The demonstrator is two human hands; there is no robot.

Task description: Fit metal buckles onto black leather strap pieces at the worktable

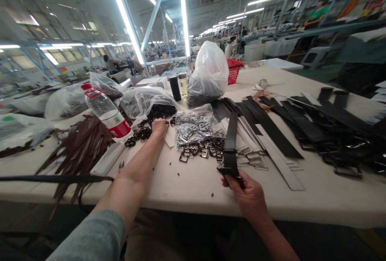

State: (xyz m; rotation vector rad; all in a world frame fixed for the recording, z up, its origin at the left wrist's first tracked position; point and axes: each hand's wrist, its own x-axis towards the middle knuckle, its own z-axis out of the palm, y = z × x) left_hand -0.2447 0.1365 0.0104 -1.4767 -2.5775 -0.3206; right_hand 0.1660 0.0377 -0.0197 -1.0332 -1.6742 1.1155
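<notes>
My right hand (249,194) is closed round the buckle end of a black belt (230,136), whose strap stands up and away from me over the table. A dark buckle (230,171) shows at the fingers. My left hand (159,127) is stretched forward, its fingers curled, beside a pile of small black loops (141,133). A dark bit shows at its fingertips, too small to name. Between the hands lie loose metal buckles (204,153) and a clear bag of buckles (194,128). Black and pale strips (271,132) fan out beyond the right hand.
A tilted plastic bottle (105,112) with a red label leans by brown strips (80,142) at left. Plastic bags (211,68), a black cylinder (175,88) and a red basket (234,71) stand behind. Black belts (340,132) are heaped at right. People sit farther off.
</notes>
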